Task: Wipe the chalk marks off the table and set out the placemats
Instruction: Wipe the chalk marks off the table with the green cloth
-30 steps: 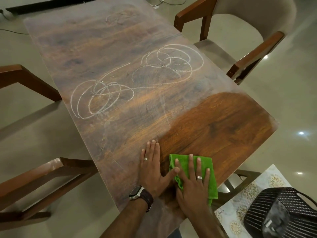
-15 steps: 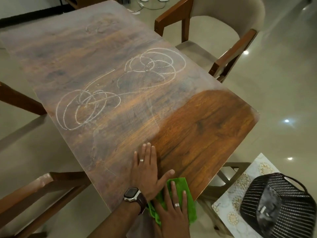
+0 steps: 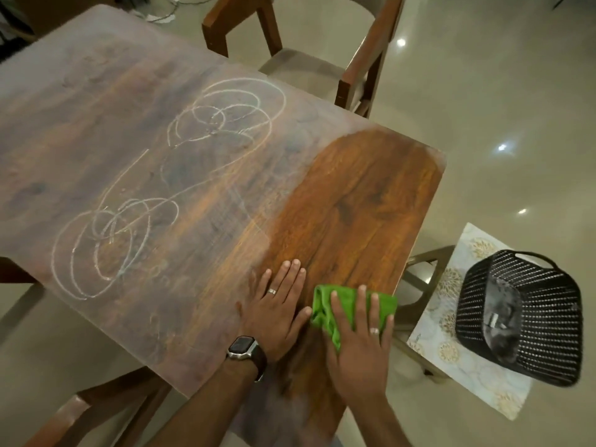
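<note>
Down at the lower centre of the frame, the right hand (image 3: 361, 337) lies flat with straight fingers pressing a green cloth (image 3: 346, 304) onto the wooden table (image 3: 371, 201), close to the table's right edge. Just left of it, the left hand (image 3: 277, 304) rests palm-down and spread on the wood, thumb nearly touching the cloth; a watch (image 3: 245, 348) sits on that wrist. White chalk marks (image 3: 154, 188) loop across the hazy left and middle part of the tabletop, while the right end shows darker, cleaner grain. At the right of the frame a patterned placemat (image 3: 451, 356) lies on a stool, with a black woven basket (image 3: 522, 317) standing on it. A wooden chair (image 3: 325, 50) stands at the top centre.
</note>
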